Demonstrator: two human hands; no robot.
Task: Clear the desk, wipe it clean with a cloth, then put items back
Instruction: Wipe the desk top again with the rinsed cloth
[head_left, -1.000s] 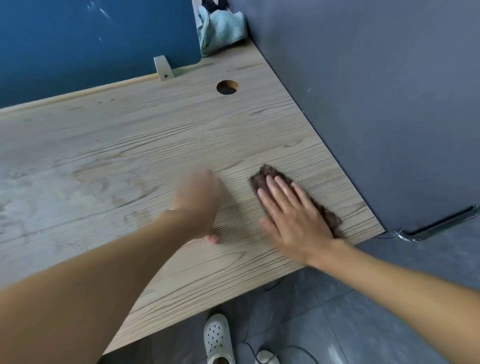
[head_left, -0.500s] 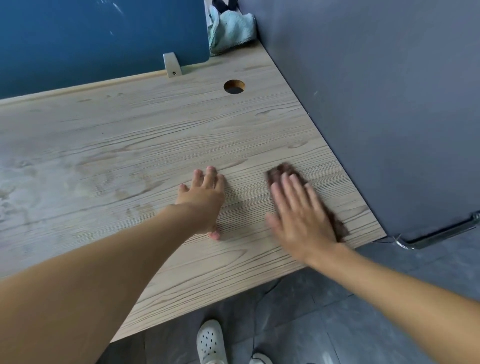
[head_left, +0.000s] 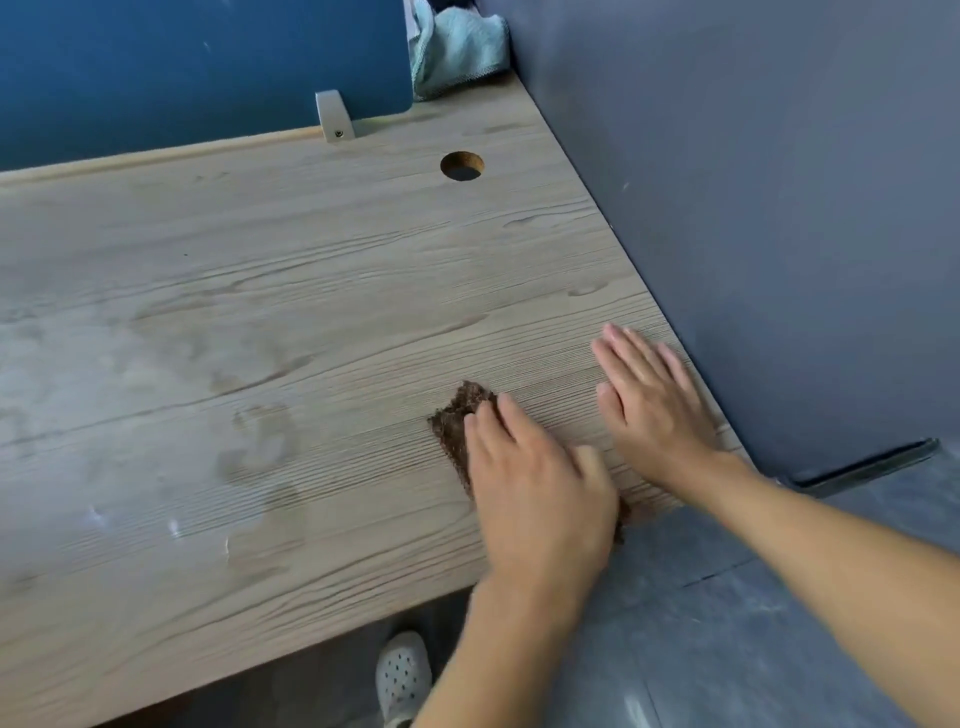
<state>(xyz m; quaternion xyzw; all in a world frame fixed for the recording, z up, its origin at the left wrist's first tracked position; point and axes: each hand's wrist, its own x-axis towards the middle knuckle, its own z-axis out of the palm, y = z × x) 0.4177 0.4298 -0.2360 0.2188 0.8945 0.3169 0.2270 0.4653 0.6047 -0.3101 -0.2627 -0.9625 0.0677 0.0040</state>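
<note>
With the left hand (head_left: 540, 488) pressed flat, fingers spread, on the brown cloth (head_left: 460, 421) near the desk (head_left: 260, 312) front edge and the right hand (head_left: 652, 410) open and empty beside it, overlapping strokes under even pressure would probably clean best

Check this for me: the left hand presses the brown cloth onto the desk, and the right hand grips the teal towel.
One part is wrong. The head view shows the right hand gripping nothing: it lies flat on the desk, and the teal towel sits in the far corner. The left hand does press the brown cloth.
</note>
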